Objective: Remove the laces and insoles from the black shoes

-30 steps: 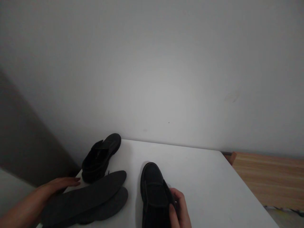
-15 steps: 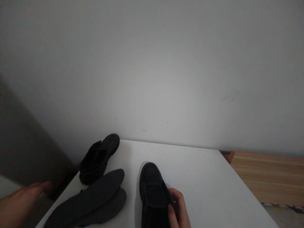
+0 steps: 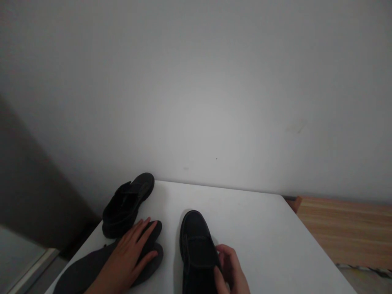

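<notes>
At the bottom centre of the frame, the right hand [image 3: 230, 270] grasps the near shoe [image 3: 197, 253] at its side, fingers curled on the upper. At the lower left, the left hand [image 3: 130, 255] lies flat and released, fingers spread, on two stacked insoles [image 3: 92, 269]. The far shoe [image 3: 127, 204] stands just above them on the white table [image 3: 260, 228].

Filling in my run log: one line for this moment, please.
left hand: flat on insoles | right hand: gripping black shoe | second shoe: untouched
</notes>
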`<act>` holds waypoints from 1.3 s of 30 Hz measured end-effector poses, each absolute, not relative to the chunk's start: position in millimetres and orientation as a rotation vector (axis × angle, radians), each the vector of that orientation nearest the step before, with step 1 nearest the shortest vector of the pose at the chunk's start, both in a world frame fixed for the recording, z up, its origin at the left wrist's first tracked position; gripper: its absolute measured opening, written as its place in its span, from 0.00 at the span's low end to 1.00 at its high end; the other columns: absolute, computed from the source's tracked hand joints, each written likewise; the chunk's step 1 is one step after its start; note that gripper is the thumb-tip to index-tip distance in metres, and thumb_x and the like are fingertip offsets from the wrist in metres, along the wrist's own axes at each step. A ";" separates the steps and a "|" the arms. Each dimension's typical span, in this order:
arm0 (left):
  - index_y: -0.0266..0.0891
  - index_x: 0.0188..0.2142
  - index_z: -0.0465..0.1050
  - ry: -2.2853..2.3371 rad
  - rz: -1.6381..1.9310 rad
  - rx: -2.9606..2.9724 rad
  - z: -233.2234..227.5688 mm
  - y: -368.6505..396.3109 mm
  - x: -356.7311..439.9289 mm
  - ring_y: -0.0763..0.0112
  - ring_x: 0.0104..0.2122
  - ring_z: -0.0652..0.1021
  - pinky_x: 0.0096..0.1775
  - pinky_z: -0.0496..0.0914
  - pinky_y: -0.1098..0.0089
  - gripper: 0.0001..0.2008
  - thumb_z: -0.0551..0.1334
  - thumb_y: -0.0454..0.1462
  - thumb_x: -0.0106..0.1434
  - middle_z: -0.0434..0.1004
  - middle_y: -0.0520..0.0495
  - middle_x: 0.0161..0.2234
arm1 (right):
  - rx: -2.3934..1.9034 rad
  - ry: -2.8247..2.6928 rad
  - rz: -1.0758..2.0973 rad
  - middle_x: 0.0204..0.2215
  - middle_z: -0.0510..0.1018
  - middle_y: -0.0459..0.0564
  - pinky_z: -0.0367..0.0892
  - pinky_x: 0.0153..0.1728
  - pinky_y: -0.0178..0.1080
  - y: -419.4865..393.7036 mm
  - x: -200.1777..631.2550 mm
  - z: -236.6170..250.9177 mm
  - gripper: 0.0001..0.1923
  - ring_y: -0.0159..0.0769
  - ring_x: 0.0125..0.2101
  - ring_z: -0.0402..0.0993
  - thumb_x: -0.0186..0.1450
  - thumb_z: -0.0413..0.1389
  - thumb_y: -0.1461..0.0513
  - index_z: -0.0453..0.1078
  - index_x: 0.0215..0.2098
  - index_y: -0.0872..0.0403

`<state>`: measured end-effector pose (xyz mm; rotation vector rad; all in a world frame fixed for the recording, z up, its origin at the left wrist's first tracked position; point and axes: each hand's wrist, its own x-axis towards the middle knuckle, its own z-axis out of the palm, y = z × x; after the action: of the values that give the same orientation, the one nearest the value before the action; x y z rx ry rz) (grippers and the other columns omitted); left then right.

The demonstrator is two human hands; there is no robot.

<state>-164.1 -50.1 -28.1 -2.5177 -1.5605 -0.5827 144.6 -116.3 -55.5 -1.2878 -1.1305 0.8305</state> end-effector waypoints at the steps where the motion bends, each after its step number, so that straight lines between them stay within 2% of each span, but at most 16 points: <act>1: 0.48 0.67 0.63 -1.564 -0.564 -2.524 -33.4 -49.4 -164.6 0.49 0.60 0.75 0.56 0.73 0.51 0.29 0.59 0.51 0.69 0.70 0.40 0.64 | -1.297 -1.148 0.872 0.24 0.67 0.41 0.59 0.22 0.34 -116.2 147.1 -57.5 0.22 0.32 0.21 0.63 0.66 0.55 0.45 0.67 0.50 0.50; 4: 0.51 0.64 0.66 -1.553 -0.554 -2.549 -36.7 -52.8 -165.9 0.50 0.58 0.76 0.55 0.74 0.51 0.27 0.59 0.51 0.69 0.73 0.42 0.62 | -1.305 -1.219 0.996 0.20 0.61 0.36 0.49 0.18 0.32 -115.4 154.9 -59.1 0.26 0.29 0.16 0.55 0.64 0.57 0.45 0.65 0.54 0.50; 7: 0.53 0.62 0.69 -1.501 -0.558 -2.592 -28.7 -62.3 -164.1 0.52 0.56 0.78 0.54 0.76 0.54 0.24 0.61 0.50 0.68 0.75 0.46 0.61 | -1.295 -1.280 1.074 0.20 0.66 0.37 0.47 0.18 0.32 -112.9 159.8 -51.2 0.26 0.28 0.16 0.55 0.66 0.55 0.46 0.63 0.56 0.50; 9: 0.55 0.63 0.68 -1.461 -0.541 -2.618 -25.1 -69.0 -163.6 0.53 0.56 0.78 0.54 0.76 0.56 0.25 0.62 0.49 0.68 0.74 0.48 0.61 | -1.297 -1.317 1.080 0.23 0.72 0.41 0.50 0.19 0.32 -110.1 159.6 -41.4 0.24 0.30 0.17 0.60 0.68 0.51 0.47 0.63 0.57 0.50; 11: 0.57 0.65 0.65 -1.426 -0.522 -2.627 -25.7 -74.0 -165.3 0.54 0.58 0.77 0.54 0.76 0.57 0.26 0.62 0.49 0.68 0.73 0.49 0.63 | -1.307 -1.346 1.039 0.26 0.77 0.46 0.59 0.21 0.34 -106.6 156.6 -29.2 0.22 0.33 0.20 0.67 0.70 0.49 0.48 0.65 0.55 0.52; 13: 0.58 0.66 0.62 -1.383 -0.505 -2.636 -28.9 -76.5 -168.3 0.54 0.59 0.76 0.55 0.75 0.57 0.28 0.62 0.49 0.68 0.71 0.50 0.64 | -1.315 -1.345 0.974 0.31 0.80 0.49 0.67 0.28 0.37 -102.3 151.3 -15.6 0.21 0.37 0.25 0.73 0.70 0.49 0.49 0.68 0.53 0.52; 15: 0.57 0.67 0.60 -1.337 -0.477 -2.653 -31.4 -76.9 -170.8 0.54 0.60 0.75 0.55 0.75 0.56 0.29 0.62 0.49 0.68 0.69 0.50 0.65 | -1.313 -1.315 0.958 0.34 0.81 0.50 0.71 0.30 0.37 -96.5 144.5 -1.3 0.20 0.37 0.25 0.74 0.70 0.50 0.49 0.68 0.52 0.51; 18: 0.57 0.68 0.57 -1.292 -0.430 -2.681 -29.2 -75.9 -171.1 0.54 0.62 0.72 0.56 0.74 0.54 0.30 0.61 0.49 0.69 0.65 0.50 0.66 | -1.289 -1.286 1.109 0.26 0.75 0.43 0.65 0.16 0.34 -82.6 132.4 19.4 0.20 0.32 0.16 0.66 0.71 0.48 0.48 0.65 0.53 0.51; 20: 0.56 0.68 0.57 -1.256 -0.416 -2.697 -25.1 -75.2 -169.7 0.55 0.62 0.72 0.57 0.74 0.54 0.30 0.61 0.49 0.70 0.65 0.50 0.67 | -1.235 -1.313 1.144 0.22 0.69 0.39 0.60 0.11 0.32 -68.3 122.2 30.0 0.18 0.31 0.13 0.62 0.72 0.47 0.49 0.63 0.52 0.52; 23: 0.55 0.65 0.64 -1.188 -0.495 -2.685 -21.9 -74.6 -169.0 0.56 0.60 0.75 0.55 0.76 0.56 0.27 0.62 0.49 0.68 0.69 0.49 0.64 | -1.174 -1.354 1.066 0.23 0.67 0.39 0.62 0.13 0.33 -39.5 101.5 36.8 0.15 0.31 0.14 0.64 0.72 0.46 0.52 0.60 0.50 0.52; 27: 0.53 0.56 0.75 -1.199 -0.727 -2.642 -26.5 -75.2 -174.5 0.58 0.52 0.82 0.50 0.79 0.61 0.20 0.65 0.48 0.66 0.80 0.49 0.56 | -1.149 -1.382 1.060 0.23 0.67 0.38 0.64 0.13 0.34 -0.1 65.5 29.2 0.11 0.31 0.13 0.65 0.72 0.44 0.55 0.57 0.48 0.52; 30: 0.51 0.52 0.77 -1.256 -0.906 -2.700 -28.1 -76.4 -179.7 0.63 0.48 0.84 0.49 0.79 0.66 0.14 0.62 0.41 0.68 0.85 0.50 0.49 | -1.138 -1.408 1.084 0.19 0.66 0.36 0.63 0.11 0.33 19.2 41.2 18.5 0.10 0.32 0.11 0.65 0.72 0.44 0.57 0.56 0.48 0.52; 33: 0.48 0.48 0.79 -1.258 -1.093 -2.739 -25.7 -77.6 -181.2 0.66 0.44 0.85 0.47 0.79 0.70 0.14 0.57 0.34 0.69 0.87 0.50 0.45 | -1.137 -1.431 1.078 0.19 0.67 0.36 0.60 0.10 0.32 29.6 26.0 9.7 0.08 0.31 0.11 0.64 0.72 0.46 0.58 0.58 0.47 0.52; 35: 0.47 0.47 0.79 -1.243 -1.166 -2.728 -24.0 -78.0 -179.7 0.66 0.43 0.86 0.45 0.80 0.70 0.14 0.57 0.33 0.67 0.87 0.49 0.43 | -1.138 -1.442 1.043 0.21 0.68 0.37 0.61 0.12 0.32 34.3 19.9 5.6 0.07 0.29 0.13 0.65 0.73 0.48 0.59 0.61 0.46 0.53; 39: 0.46 0.45 0.80 -1.224 -1.187 -2.700 -22.3 -77.9 -174.7 0.65 0.42 0.86 0.45 0.80 0.70 0.14 0.57 0.32 0.66 0.87 0.48 0.43 | -1.133 -1.456 0.941 0.30 0.75 0.43 0.72 0.29 0.37 42.5 10.1 0.3 0.11 0.32 0.26 0.74 0.73 0.54 0.57 0.67 0.48 0.56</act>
<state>-174.7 -77.9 -22.3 -2.7002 -1.2239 -1.1866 10.1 42.5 0.3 -1.1329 -1.4562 0.9415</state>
